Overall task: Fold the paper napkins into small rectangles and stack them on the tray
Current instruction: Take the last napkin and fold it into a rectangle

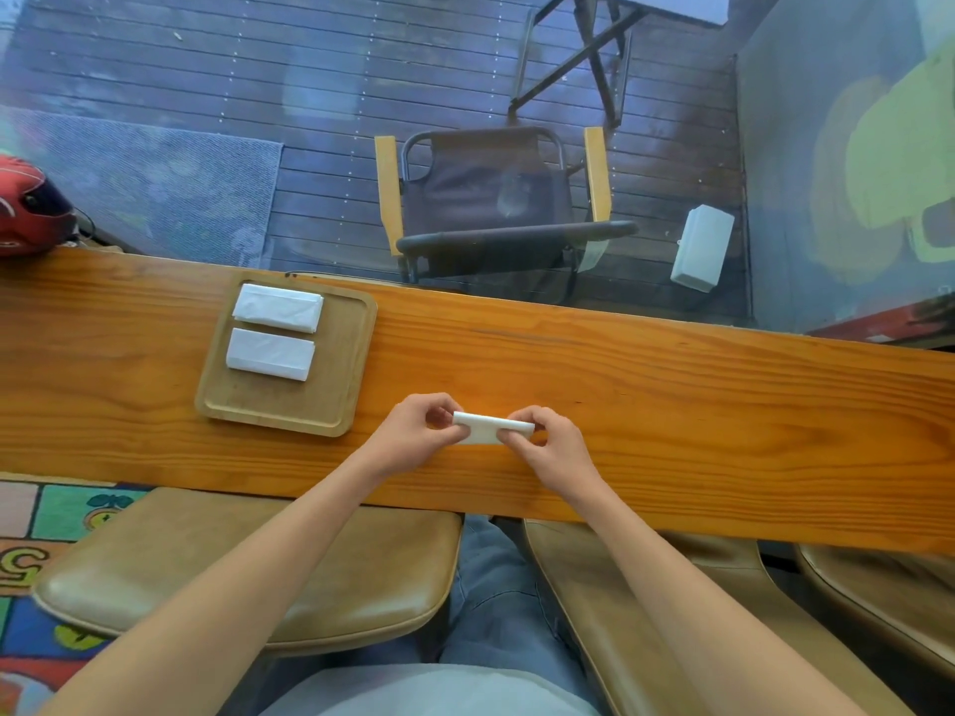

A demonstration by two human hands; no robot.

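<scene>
While I pinch the folded napkin (488, 428) at both ends, it sits as a small white rectangle just above the wooden table (646, 385), near its front edge and to the right of the tray. My left hand (413, 431) has thumb and curled fingers closed on the napkin's left end; my right hand (548, 439) has its fingers curled over the right end, pinching it the same way. Whether the napkin's underside touches the wood, I cannot tell.

Off to the left lies the wooden tray (356, 348), square with rounded corners and a low rim. On it two folded napkins lie side by side, not stacked: the far napkin (278, 307) near the back rim and the near napkin (271, 354) just in front of it, almost touching.

Below the table edge, tan cushioned seats (289, 576) flank my legs, over a colourful play mat (41, 540). Beyond the table stands a folding chair (496, 198) with yellow armrests on dark decking, a white box (703, 248) to its right, and a red helmet (28, 209) at the far left.
</scene>
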